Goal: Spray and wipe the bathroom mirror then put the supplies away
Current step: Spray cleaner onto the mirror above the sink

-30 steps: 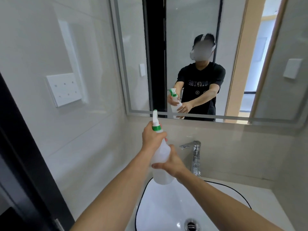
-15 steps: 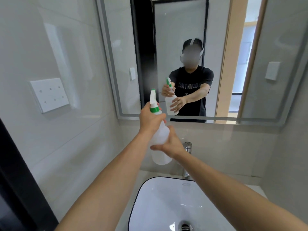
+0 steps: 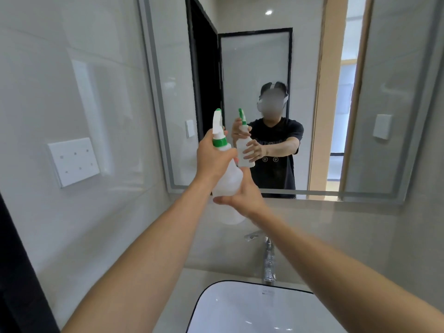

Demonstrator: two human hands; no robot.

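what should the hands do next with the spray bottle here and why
Probably squeeze the trigger. The left hand grips the spray bottle at its neck, the right hand holds its body, and the nozzle faces the mirror, whose glass looks dry here. No cloth is in view, so wiping comes later.

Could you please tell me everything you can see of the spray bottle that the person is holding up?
The spray bottle is translucent white plastic with a green collar, a white trigger head and a green nozzle tip. It is held roughly upright, leaning a little, before the mirror and above the sink. The left hand grips its neck; the right hand holds its lower body.
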